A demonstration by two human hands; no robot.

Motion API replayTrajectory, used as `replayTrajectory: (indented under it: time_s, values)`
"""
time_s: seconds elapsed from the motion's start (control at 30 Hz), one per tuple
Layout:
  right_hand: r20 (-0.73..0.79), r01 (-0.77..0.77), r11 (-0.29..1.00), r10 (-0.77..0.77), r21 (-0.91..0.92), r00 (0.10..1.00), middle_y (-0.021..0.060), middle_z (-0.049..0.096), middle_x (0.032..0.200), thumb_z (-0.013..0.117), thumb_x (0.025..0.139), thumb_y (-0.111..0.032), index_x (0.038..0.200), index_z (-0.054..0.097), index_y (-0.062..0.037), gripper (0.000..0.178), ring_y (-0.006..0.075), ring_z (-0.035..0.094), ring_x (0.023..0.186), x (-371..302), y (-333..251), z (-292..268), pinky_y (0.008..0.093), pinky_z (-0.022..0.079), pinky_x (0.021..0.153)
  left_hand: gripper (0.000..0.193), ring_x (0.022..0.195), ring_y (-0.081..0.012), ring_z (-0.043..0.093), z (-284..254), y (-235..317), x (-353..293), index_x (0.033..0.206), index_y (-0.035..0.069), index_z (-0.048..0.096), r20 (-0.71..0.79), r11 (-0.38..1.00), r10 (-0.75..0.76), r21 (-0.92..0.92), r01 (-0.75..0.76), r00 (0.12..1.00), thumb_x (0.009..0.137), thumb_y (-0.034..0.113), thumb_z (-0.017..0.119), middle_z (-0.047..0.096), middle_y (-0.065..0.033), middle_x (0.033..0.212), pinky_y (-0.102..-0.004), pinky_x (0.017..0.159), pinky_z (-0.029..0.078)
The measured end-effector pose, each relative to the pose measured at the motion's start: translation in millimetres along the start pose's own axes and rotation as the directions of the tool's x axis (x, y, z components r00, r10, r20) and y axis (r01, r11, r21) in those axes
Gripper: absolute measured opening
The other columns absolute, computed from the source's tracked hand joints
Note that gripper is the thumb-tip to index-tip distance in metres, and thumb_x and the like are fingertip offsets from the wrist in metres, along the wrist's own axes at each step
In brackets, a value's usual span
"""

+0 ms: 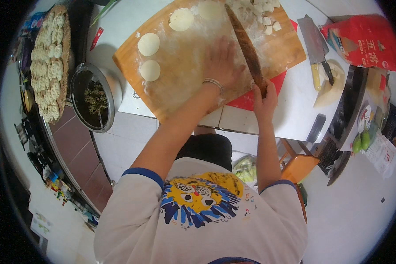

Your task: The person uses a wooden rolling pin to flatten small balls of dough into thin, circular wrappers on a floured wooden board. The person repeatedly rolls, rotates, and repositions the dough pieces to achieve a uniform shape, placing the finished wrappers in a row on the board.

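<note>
On the floured wooden board [174, 90], my left hand [221, 64] lies palm down with its fingers stretched out. Whether anything is under the palm cannot be seen. My right hand [265, 101] grips the near end of a dark, tapered rolling pin [243, 43], which slants away to the far left across the board. Several flat dough rounds, among them one wrapper [148, 44], lie along the board's left and far edges. Small cut dough pieces [268, 29] dusted with flour sit at the far right of the board.
At left, a metal pot [112, 90] holds dark green filling with a utensil in it; beyond it is a tray of shaped dumplings [48, 66]. Right of the board lie a cleaver [312, 42], a smaller knife [328, 72] and a red bag [367, 42]. An orange stool [300, 168] stands below.
</note>
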State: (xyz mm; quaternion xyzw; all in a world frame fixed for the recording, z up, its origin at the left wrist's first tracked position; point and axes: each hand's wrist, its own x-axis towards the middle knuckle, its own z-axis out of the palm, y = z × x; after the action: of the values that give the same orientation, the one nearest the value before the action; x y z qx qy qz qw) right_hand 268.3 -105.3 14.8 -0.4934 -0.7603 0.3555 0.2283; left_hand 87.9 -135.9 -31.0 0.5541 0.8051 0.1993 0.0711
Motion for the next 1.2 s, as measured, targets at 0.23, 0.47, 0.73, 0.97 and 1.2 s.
replayTrajectory:
  time_s: [0.23,0.47,0.73,0.97,1.2]
  values:
    - [0.306,0.406,0.869,-0.32,-0.282,0.897,0.012,0.06,0.103,0.074,0.079,-0.017,0.114,0.059,-0.0079,0.039,0.0303,0.06,0.094,28,0,-16,0.0387,0.05,0.078,0.063,0.139,-0.0389,0.026,-67,-63,-68,0.145,0.001,0.032,-0.206,0.926,-0.119,-0.375,0.034,0.971,0.095,0.037,0.047,0.03,-0.0206,0.15,-0.0511,0.114,0.019]
    - [0.202,0.512,0.695,-0.481,-0.505,0.853,0.0137,0.044,0.144,0.059,0.087,-0.049,0.133,0.054,-0.02,0.055,0.0354,0.039,0.133,86,-24,36,0.0574,0.026,0.109,0.065,0.14,-0.0394,0.026,-77,-75,-25,0.144,0.003,0.034,0.032,0.988,-0.053,0.149,0.048,0.998,0.091,0.036,0.052,0.031,-0.0209,0.15,-0.0528,0.115,0.019]
    - [0.308,0.435,0.69,-0.309,-0.579,0.9,0.0069,0.028,0.157,0.051,0.09,-0.052,0.144,0.042,-0.0342,0.058,0.0395,0.024,0.142,44,-12,36,0.071,0.012,0.108,0.067,0.141,-0.039,0.024,-80,-68,-65,0.144,0.003,0.035,0.09,0.994,-0.01,0.111,0.0,0.996,0.089,0.036,0.056,0.029,-0.0198,0.152,-0.0526,0.115,0.019]
    - [0.357,0.516,0.683,-0.375,-0.517,0.855,0.0104,0.041,0.145,0.057,0.088,-0.044,0.135,0.051,-0.0253,0.051,0.0373,0.037,0.133,36,1,27,0.0635,0.026,0.104,0.071,0.141,-0.0394,0.022,-76,-72,-76,0.148,0.007,0.031,0.112,0.998,0.007,0.056,-0.013,0.994,0.089,0.038,0.057,0.022,-0.0181,0.156,-0.0542,0.114,0.017]
    - [0.438,0.335,0.885,-0.174,-0.323,0.882,0.0145,0.063,0.097,0.064,0.088,-0.035,0.108,0.059,-0.0077,0.034,0.035,0.062,0.087,46,-15,12,0.0441,0.049,0.073,0.065,0.108,-0.0368,0.051,-65,-52,-55,0.123,0.004,0.051,-0.205,0.981,0.194,0.034,-0.191,0.959,0.077,0.045,0.07,0.052,-0.0163,0.12,-0.0499,0.091,0.041]
